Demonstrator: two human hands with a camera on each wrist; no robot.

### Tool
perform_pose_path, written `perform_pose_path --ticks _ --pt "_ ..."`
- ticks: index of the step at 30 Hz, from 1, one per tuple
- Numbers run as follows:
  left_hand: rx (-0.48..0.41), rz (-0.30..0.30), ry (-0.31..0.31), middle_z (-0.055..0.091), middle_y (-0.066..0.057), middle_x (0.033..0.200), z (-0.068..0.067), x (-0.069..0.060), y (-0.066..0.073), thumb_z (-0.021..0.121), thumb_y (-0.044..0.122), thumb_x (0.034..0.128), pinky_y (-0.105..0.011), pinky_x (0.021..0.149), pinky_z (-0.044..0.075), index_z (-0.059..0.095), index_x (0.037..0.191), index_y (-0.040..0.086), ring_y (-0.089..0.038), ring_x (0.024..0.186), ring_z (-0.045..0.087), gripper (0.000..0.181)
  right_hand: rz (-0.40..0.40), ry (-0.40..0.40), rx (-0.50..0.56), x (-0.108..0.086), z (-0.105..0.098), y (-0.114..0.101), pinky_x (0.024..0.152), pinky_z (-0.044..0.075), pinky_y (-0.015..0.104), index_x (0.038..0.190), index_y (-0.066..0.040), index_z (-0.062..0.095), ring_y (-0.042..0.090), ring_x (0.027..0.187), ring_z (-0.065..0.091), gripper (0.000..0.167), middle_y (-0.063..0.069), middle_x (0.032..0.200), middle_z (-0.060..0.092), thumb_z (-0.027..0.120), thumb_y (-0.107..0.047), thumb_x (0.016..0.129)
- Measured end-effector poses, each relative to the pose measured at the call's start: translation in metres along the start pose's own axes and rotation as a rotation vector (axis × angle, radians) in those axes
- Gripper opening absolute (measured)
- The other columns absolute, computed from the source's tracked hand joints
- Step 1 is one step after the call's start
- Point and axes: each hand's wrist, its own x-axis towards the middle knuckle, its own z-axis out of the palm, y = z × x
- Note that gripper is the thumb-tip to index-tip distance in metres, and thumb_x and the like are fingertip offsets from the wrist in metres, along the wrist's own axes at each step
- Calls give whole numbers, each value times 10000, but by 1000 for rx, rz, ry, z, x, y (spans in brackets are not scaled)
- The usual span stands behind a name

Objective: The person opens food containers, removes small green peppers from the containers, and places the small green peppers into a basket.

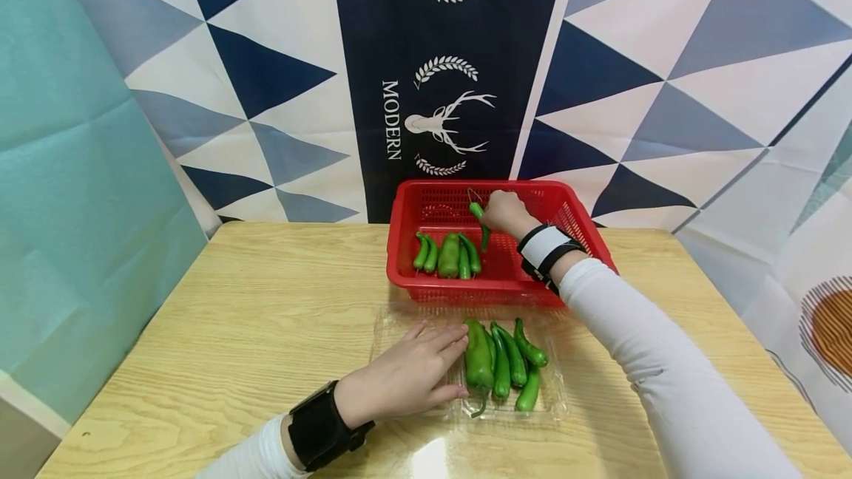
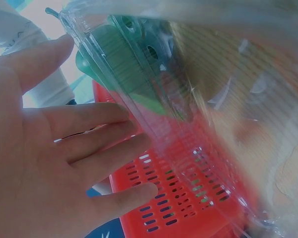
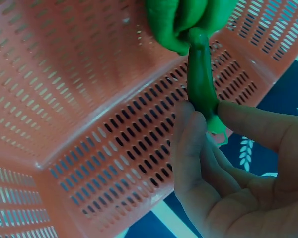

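Over the red basket, my right hand pinches a slim green pepper between thumb and fingers near its stem end. Below it in the basket lie more peppers, among them a wide one. My left hand lies palm down with straight fingers on the clear plastic box. Its fingertips reach the side of a large green pepper there. Several slimmer green peppers lie to the right of that one in the box. The left wrist view shows the box's clear wall beside the fingers.
The basket stands at the back of the wooden table, just behind the box. A patterned cloth hangs behind the table. A pale teal sheet hangs along the left.
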Motion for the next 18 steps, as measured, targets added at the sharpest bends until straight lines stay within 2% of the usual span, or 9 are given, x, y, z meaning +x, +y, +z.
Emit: perform_pose_path --ticks 3,8,12,18 --pt "3 0 2 407 -80 1486 0 0 0 481 527 939 -511 1098 331 465 1400 64 -217 1366 395 654 38 -52 -20 -1 1 0 513 380 261 661 -84 508 165 547 433 230 12 575 390 562 -162 871" --pt "7 2 3 407 -81 1486 1 0 0 478 528 940 -513 1097 333 463 1401 63 -219 1364 398 655 76 -152 -60 -1 2 2 481 366 238 765 -33 558 178 566 438 89 68 690 455 550 -77 842" --pt "13 4 6 407 -82 1486 2 0 -1 474 532 940 -509 1097 334 462 1402 63 -218 1363 399 659 85 -198 -96 2 5 3 477 364 229 764 -33 565 176 573 438 87 83 738 479 545 -69 841" --pt "13 2 6 404 -84 1487 3 0 -1 469 535 940 -510 1098 332 459 1404 63 -218 1364 398 662 115 -271 -75 10 10 8 439 389 196 761 -37 579 113 490 480 71 80 757 523 554 -48 826"
